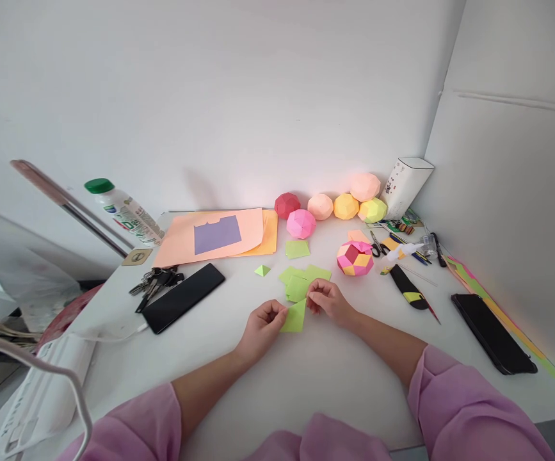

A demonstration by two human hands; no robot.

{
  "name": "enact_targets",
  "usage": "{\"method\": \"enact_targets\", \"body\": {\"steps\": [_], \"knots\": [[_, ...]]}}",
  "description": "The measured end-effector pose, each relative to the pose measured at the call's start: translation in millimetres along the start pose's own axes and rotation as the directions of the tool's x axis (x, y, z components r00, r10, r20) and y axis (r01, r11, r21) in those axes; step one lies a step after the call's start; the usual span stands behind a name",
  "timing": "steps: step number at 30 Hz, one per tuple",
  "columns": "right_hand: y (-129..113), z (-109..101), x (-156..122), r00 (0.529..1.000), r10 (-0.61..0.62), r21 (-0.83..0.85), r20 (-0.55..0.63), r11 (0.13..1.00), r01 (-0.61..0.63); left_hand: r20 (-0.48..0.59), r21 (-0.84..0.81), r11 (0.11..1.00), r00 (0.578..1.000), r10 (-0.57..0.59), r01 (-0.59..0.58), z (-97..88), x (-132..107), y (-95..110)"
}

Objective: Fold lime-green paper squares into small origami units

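Observation:
My left hand point(264, 326) and my right hand point(328, 299) both pinch a small folded green paper piece point(296, 317) just above the white table point(306, 378). The left fingers grip its left corner, the right fingers its upper right edge. Right behind it lies a loose pile of green paper squares point(301, 280). A tiny folded green pyramid point(262, 271) sits to the left of the pile, and one more green square point(297, 249) lies farther back.
A pink, yellow and red paper ball point(354, 258) stands behind my right hand. Several single-colour paper balls point(335, 205) line the wall. Orange sheets point(219, 235), keys point(155, 282), a black phone point(184, 297), scissors point(378, 246), a black cutter point(409, 288), another phone point(493, 333), a bottle point(123, 211).

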State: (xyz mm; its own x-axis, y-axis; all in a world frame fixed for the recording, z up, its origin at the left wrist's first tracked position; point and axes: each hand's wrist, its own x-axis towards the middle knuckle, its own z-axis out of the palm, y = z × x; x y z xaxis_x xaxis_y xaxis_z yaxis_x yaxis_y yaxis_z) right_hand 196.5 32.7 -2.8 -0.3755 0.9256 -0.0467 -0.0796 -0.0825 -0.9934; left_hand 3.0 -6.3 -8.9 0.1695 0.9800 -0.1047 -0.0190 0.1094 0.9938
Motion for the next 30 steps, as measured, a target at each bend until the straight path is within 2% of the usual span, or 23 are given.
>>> {"method": "enact_targets", "body": {"steps": [3,6,13,21,24,30], "knots": [[-0.4,0.9,-0.2,0.997,-0.012,0.019,0.071,1.000,0.011,0.005,-0.035,0.997,0.998,-0.062,0.063,-0.1,-0.4,-1.9],[3.8,1.3,-0.3,0.990,0.004,-0.064,0.141,0.998,0.005,0.040,-0.053,0.995,0.996,-0.081,0.083,-0.1,-1.5,-3.0],[10.2,-1.9,0.5,0.990,0.035,-0.118,0.140,0.993,-0.018,0.045,-0.078,0.994,0.996,-0.076,0.079,0.9,-2.3,-0.2],[7.1,-1.8,0.0,0.992,-0.008,-0.163,0.130,0.986,0.029,-0.021,0.059,0.998,1.000,0.014,-0.013,0.5,-3.3,3.1],[8.9,-1.7,0.2,0.992,-0.012,-0.138,0.129,0.990,0.030,-0.037,0.007,1.000,0.999,0.014,-0.013,-0.2,-1.7,-2.2],[10.2,-1.6,-0.8,0.986,0.025,-0.106,0.167,0.994,-0.007,-0.091,-0.132,0.990,0.994,-0.067,0.055,-0.5,2.0,-9.2]]}}
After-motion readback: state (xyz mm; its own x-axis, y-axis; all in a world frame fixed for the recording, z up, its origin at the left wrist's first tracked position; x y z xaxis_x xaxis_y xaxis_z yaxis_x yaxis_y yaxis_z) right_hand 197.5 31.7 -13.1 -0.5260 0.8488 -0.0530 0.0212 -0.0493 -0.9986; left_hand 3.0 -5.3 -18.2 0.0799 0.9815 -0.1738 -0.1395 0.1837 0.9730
